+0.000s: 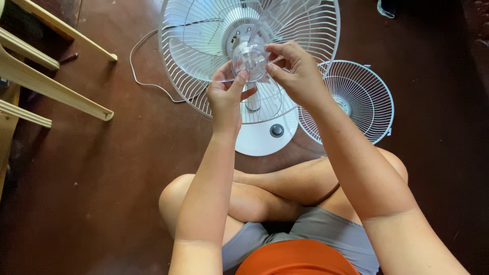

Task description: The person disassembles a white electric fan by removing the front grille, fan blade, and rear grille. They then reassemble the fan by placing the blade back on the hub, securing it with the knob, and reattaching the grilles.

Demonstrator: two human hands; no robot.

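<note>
A white table fan stands on the brown floor in front of my crossed legs, with its rear wire guard (pixel 193 46) upright and its round base (pixel 267 137) near my knees. A clear plastic blade set sits on the motor, its hub (pixel 250 58) at the middle. My left hand (pixel 226 89) pinches the hub from below with thumb and fingers. My right hand (pixel 298 71) grips the hub from the right side. The blades are transparent and hard to make out against the guard.
The fan's front wire guard (pixel 359 99) lies flat on the floor to the right. A white power cord (pixel 140 66) loops left of the fan. Pale wooden furniture legs (pixel 56 86) jut in at the upper left.
</note>
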